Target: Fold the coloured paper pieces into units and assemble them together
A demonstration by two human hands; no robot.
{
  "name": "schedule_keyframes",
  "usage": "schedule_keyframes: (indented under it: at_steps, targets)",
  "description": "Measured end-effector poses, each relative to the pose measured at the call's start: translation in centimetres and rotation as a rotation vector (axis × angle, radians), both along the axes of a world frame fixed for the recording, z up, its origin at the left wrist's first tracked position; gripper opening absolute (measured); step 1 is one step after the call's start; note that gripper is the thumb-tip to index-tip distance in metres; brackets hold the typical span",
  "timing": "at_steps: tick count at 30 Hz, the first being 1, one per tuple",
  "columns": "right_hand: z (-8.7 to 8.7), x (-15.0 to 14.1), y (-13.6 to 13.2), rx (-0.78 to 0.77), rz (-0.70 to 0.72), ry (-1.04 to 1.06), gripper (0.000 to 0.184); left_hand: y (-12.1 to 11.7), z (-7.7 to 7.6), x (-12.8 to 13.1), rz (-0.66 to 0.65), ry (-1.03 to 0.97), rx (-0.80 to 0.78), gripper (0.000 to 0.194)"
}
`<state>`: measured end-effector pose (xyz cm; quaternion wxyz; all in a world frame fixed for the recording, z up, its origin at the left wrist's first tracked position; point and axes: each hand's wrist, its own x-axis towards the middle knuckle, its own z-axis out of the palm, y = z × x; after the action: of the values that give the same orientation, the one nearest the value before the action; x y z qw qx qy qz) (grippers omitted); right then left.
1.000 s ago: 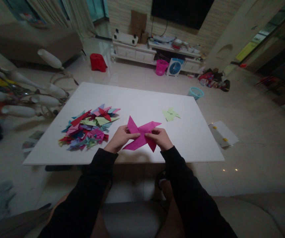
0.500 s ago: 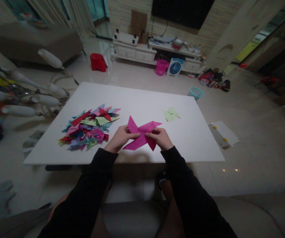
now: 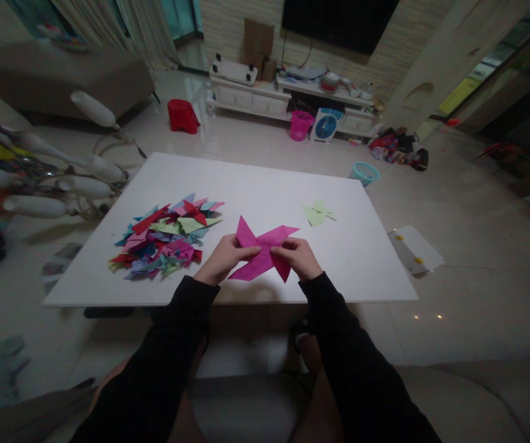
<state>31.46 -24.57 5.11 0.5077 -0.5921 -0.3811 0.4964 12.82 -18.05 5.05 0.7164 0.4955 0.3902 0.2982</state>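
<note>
Between my hands is a magenta folded-paper pinwheel (image 3: 265,253) with pointed arms, held above the near part of the white table (image 3: 265,197). My left hand (image 3: 224,258) pinches its left side, thumb on top near the middle. From the other side my right hand (image 3: 300,257) grips it the same way, thumb tip close to the left one. The fingers under the paper are mostly hidden. Beyond my right hand a pale green paper pinwheel (image 3: 319,213) lies flat on the table. To the left of my left hand lies a heap of colourful folded papers (image 3: 165,237).
A light blue basket (image 3: 365,172) stands on the floor by the table's far right corner. White sheets (image 3: 415,249) lie beyond the right edge. A lamp with white shades (image 3: 43,206) is at the left. Farther off are a red stool (image 3: 183,117) and a pink bin (image 3: 300,125).
Almost nothing differs. The magenta pinwheel's arms have shifted very slightly between my fingers, while both hands keep their place and hold.
</note>
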Motion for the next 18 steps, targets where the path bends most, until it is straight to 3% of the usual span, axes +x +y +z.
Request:
schedule_keyframes:
  at_steps: [5, 12, 18]
  targets:
    - [0.01, -0.10, 0.02, 0.004, 0.012, 0.001, 0.026, -0.16, 0.02, -0.08, -0.058, 0.105, 0.013, 0.034]
    - [-0.39, -0.14, -0.02, 0.011, 0.047, -0.016, 0.026, -0.50, 0.86, 0.16, -0.021, 0.184, 0.060, 0.034]
    - [-0.40, -0.22, 0.13, 0.042, 0.036, 0.016, 0.027, -0.17, 0.25, -0.05, 0.005, 0.164, 0.068, 0.036]
